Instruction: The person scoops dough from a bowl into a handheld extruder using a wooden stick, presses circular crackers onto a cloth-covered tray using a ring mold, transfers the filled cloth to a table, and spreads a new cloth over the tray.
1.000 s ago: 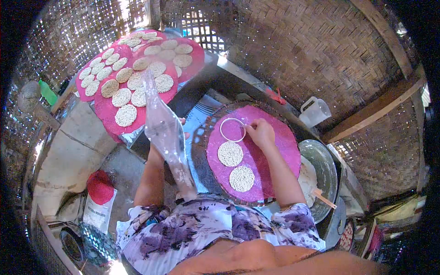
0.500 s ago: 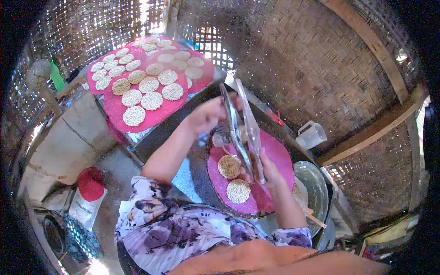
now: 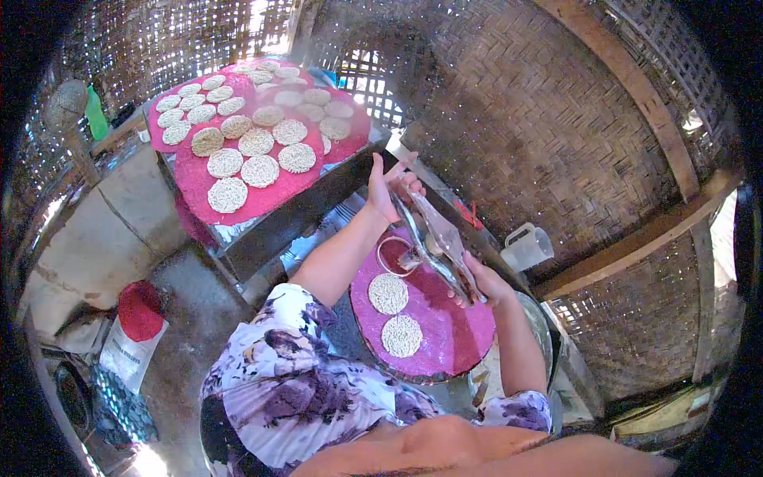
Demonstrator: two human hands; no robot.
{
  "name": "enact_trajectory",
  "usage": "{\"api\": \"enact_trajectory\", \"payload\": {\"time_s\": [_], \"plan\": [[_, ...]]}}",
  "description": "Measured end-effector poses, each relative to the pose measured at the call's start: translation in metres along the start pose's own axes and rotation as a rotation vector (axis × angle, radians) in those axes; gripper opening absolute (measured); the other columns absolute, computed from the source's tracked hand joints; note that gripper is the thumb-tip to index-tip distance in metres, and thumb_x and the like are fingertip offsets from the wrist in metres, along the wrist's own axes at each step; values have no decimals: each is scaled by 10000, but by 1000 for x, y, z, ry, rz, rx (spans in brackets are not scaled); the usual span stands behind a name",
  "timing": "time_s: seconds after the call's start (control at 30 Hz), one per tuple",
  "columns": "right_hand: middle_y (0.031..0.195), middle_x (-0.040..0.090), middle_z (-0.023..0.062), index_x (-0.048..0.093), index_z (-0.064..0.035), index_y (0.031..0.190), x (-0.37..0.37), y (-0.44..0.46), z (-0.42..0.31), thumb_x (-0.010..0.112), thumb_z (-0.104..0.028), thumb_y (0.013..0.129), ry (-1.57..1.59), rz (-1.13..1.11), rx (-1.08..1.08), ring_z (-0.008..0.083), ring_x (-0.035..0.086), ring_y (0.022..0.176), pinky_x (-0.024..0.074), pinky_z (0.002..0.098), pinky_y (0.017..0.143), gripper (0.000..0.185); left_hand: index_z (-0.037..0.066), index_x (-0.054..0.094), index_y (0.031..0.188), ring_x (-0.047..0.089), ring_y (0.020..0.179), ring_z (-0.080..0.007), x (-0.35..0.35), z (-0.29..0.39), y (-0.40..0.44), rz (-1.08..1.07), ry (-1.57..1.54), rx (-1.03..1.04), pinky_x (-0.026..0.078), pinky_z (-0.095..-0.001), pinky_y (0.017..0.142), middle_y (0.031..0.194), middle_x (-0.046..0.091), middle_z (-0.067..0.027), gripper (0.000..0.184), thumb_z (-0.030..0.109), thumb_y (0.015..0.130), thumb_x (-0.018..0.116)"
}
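A long two-part press tool (image 3: 437,238) is between my hands, over the right side of a round tray with a pink sheet (image 3: 433,334). My left hand (image 3: 391,189) grips its far end, thumb raised. My right hand (image 3: 486,285) wraps round its near end. A pale lump shows between the two parts. On the pink sheet lie a white ring (image 3: 380,256), partly hidden by the tool, and two round noodle-like discs, one (image 3: 389,294) just below the ring and one (image 3: 402,336) nearer me.
Overlapping pink sheets (image 3: 191,179) with several similar discs cover a raised surface at the back left. A clear plastic jug (image 3: 528,247) stands at the right by the woven wall (image 3: 548,103). A metal basin (image 3: 534,314) sits partly behind my right arm. A green bottle (image 3: 96,114) is far left.
My left hand has gone from swinging beside the tool to gripping its far end. Earlier my right hand left the ring and took hold of the tool. The view has shifted.
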State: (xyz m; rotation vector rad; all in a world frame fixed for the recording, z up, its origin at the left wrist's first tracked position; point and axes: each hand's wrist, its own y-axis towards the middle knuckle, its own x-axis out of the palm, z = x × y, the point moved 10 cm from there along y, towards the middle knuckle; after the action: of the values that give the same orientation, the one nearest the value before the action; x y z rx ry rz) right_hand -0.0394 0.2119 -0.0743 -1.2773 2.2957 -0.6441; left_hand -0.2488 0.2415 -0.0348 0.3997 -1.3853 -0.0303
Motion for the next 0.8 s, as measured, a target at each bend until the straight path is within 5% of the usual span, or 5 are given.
{"api": "enact_trajectory", "payload": {"time_s": [0.37, 0.8], "plan": [[625, 597, 86, 577, -41, 877, 7, 15, 5, 297, -522, 884, -135, 114, 27, 152, 534, 427, 442, 280, 399, 556, 96, 513, 1087, 403, 477, -115, -20, 23, -12, 95, 92, 44, 421, -333, 581, 476, 318, 52, 659, 658, 790, 339], [549, 555, 63, 568, -32, 668, -9, 25, -30, 396, -504, 864, -360, 364, -190, 135, 492, 398, 393, 278, 375, 540, 92, 516, 978, 384, 432, -134, -32, 38, 10, 42, 51, 55, 394, -334, 558, 457, 329, 37, 654, 677, 791, 290]]}}
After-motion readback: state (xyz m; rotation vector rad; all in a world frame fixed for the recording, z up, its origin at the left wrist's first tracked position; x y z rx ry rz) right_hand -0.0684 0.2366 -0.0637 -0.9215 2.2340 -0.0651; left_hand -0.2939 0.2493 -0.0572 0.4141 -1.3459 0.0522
